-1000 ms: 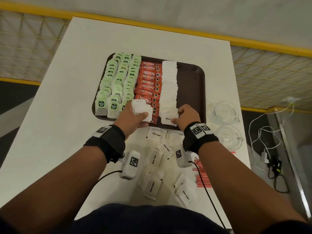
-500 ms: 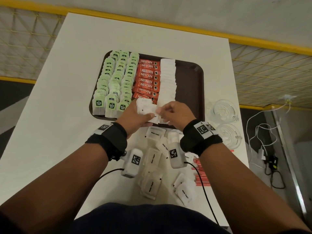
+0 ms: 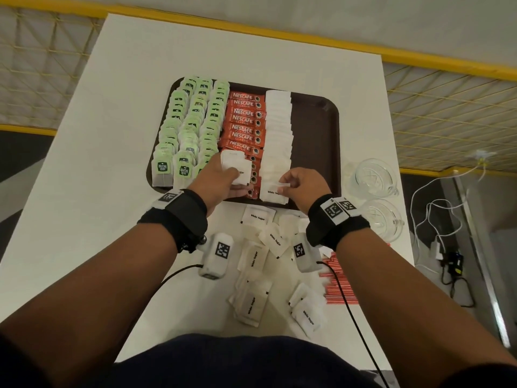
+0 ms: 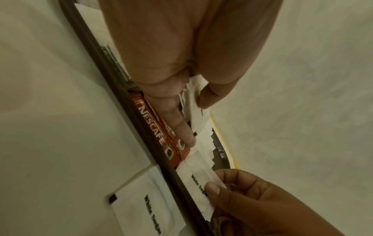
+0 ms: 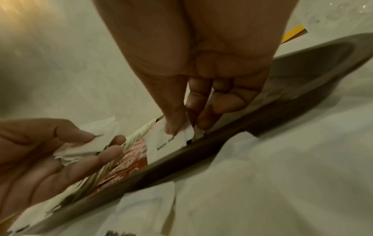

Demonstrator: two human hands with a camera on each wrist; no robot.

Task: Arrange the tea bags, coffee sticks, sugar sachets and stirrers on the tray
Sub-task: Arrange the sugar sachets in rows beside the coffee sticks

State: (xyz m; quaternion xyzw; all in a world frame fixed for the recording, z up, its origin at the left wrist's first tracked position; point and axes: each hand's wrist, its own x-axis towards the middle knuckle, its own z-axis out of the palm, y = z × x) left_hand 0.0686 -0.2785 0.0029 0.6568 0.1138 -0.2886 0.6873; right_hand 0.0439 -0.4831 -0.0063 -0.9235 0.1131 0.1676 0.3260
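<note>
A person's two hands work over the near edge of a dark brown tray (image 3: 316, 130) on a white table (image 3: 112, 163). The left hand (image 3: 216, 179) grips a small stack of white sugar sachets (image 3: 236, 168), thumb pressed on top and fingers curled beneath, just above the near end of the red coffee sticks (image 3: 244, 121). In the left wrist view, its fingers (image 4: 177, 121) lie along those sticks. The right hand (image 3: 305, 184) pinches one corner of a single sugar sachet (image 3: 275, 191) between thumb and forefinger, the other fingers curled, at the near end of the white sachet row (image 3: 278, 130); whether that sachet already rests flat on the tray cannot be told.

On the tray, green tea bags (image 3: 190, 127) fill three columns at the left, the coffee sticks run down the middle, and the sachet row lies just right of them; the tray's right part is bare. More loose sachets (image 3: 253, 303) lie scattered on the table near the person, with red-and-white stirrers (image 3: 338, 287) at the near right. Two glass cups (image 3: 372, 177) stand right of the tray.
</note>
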